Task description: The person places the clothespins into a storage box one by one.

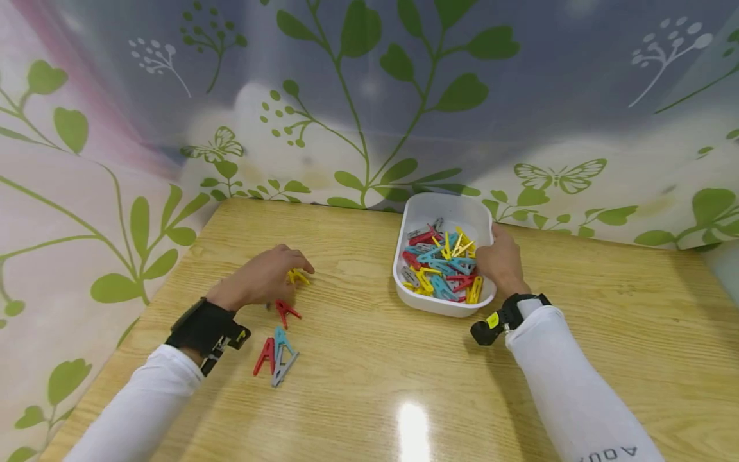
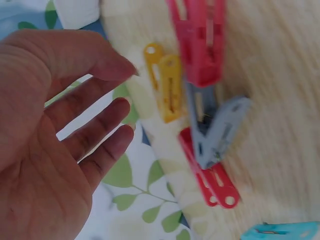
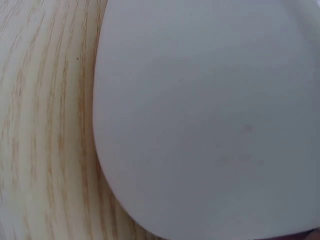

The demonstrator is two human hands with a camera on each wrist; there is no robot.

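My left hand [image 1: 267,277] hovers above the left side of the table, fingers slightly bent, over a yellow clothespin [image 1: 299,276]. In the left wrist view nothing lies between the thumb and fingers, and the yellow clothespin [image 2: 170,92] sits just beyond the fingertips. Nearer the body are a red clothespin [image 1: 285,312], then a second red [image 1: 265,356], a blue [image 1: 281,337] and a grey clothespin [image 1: 284,369] close together. My right hand [image 1: 501,262] grips the right wall of a white plastic tub [image 1: 444,307] holding many mixed clothespins [image 1: 444,263]. The tub's smooth wall [image 3: 200,110] fills the right wrist view.
The wooden table [image 1: 358,372] meets a wall covering [image 1: 323,115] printed with leaves and butterflies at the back and left. The tub stands near the table's back edge. Bare wood lies between the tub and the loose clothespins.
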